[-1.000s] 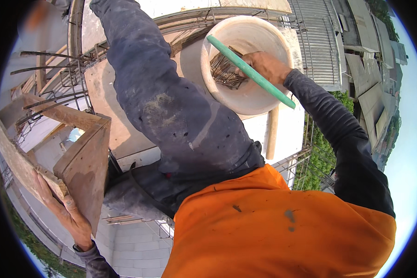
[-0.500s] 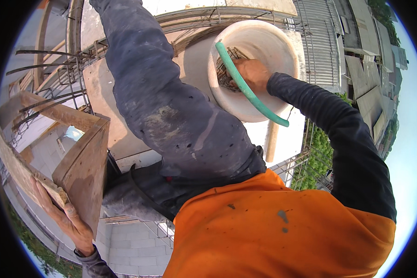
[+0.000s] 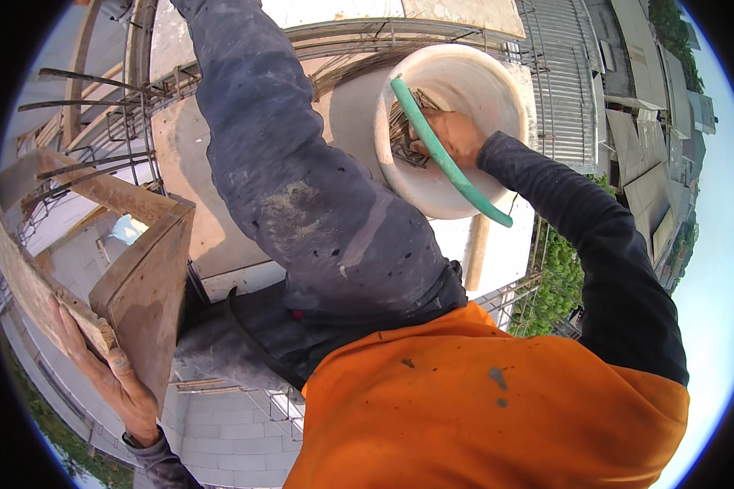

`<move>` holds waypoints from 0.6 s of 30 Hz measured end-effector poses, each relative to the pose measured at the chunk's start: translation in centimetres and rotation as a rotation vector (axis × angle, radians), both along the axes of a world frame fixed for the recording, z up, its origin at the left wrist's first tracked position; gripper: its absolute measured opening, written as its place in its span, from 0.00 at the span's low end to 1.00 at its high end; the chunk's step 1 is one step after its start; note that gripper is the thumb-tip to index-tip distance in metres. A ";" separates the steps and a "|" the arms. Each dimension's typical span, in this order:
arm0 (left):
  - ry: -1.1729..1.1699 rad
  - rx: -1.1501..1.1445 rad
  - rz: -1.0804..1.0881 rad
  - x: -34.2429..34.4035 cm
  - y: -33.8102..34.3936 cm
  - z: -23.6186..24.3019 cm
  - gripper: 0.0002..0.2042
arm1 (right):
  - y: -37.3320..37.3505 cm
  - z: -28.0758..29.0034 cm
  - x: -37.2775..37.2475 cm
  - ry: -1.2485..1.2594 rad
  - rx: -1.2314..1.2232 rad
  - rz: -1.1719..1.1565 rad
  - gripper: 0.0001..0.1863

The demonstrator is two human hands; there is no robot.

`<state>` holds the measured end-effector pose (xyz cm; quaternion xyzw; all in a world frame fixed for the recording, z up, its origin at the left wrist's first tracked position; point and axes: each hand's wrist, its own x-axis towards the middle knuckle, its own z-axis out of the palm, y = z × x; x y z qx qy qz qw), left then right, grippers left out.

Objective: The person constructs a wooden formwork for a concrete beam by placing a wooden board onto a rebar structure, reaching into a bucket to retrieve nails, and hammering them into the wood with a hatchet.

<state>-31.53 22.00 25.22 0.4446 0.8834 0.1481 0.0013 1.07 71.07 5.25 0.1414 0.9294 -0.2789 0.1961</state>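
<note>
A whitish plastic bucket (image 3: 510, 90) with a green hose handle (image 3: 440, 155) stands on pale boards at the upper right. Thin brownish metal pieces that look like nails (image 3: 404, 134) lie heaped inside it. Reaching into the bucket behind the handle, my right hand (image 3: 455, 137) is closed against the heap, with its fingertips partly hidden. At the lower left, my left hand (image 3: 110, 379) grips the end of a wooden board (image 3: 41, 289). Its fingers lie along the outer face and the thumb is at the board's end. A second wide board (image 3: 143, 301) meets it in a box-like wooden frame.
Rusty rebar (image 3: 98, 104) sticks out at the left. My raised leg (image 3: 302, 187) crosses the middle beside the bucket. A wooden tool handle (image 3: 477, 253) lies under the bucket's near side. A block wall (image 3: 228, 440) is far below; metal roofing (image 3: 563, 73) lies beyond.
The view has shifted slightly, so the bucket sits a little lower and further right. My right hand stays in the bucket, and my left hand keeps its place on the board.
</note>
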 end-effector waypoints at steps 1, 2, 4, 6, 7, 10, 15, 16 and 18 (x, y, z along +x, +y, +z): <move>0.008 -0.007 -0.005 0.0 0.1 0.1 0.37 | -0.5 0.0 0.0 0.005 0.020 -0.026 0.14; 0.016 -0.015 -0.008 0.0 0.2 0.2 0.37 | -0.9 -0.1 -0.2 0.010 0.039 -0.050 0.14; 0.000 -0.015 0.002 0.1 -0.1 0.5 0.38 | -1.9 -0.2 -1.3 0.036 0.086 -0.023 0.15; -0.037 0.008 0.006 0.8 -1.0 0.3 0.38 | -2.7 -0.1 -3.3 0.017 0.139 0.061 0.16; -0.049 0.023 0.016 1.0 -1.7 0.0 0.38 | -3.2 -0.1 -4.4 -0.019 0.166 0.096 0.17; -0.007 -0.027 -0.046 -1.2 -1.1 -0.2 0.38 | -3.8 1.3 -5.6 -0.048 0.199 0.093 0.18; 0.011 -0.045 -0.049 -1.6 -1.1 1.7 0.35 | -1.0 -3.3 -2.8 -0.013 0.166 0.079 0.18; -0.001 -0.053 -0.035 -1.2 -1.4 2.0 0.35 | -0.5 -4.7 -2.6 -0.008 0.148 0.086 0.18; -0.016 -0.067 -0.027 -0.8 -1.4 2.2 0.34 | 1.1 -8.4 -1.5 0.012 0.094 0.069 0.18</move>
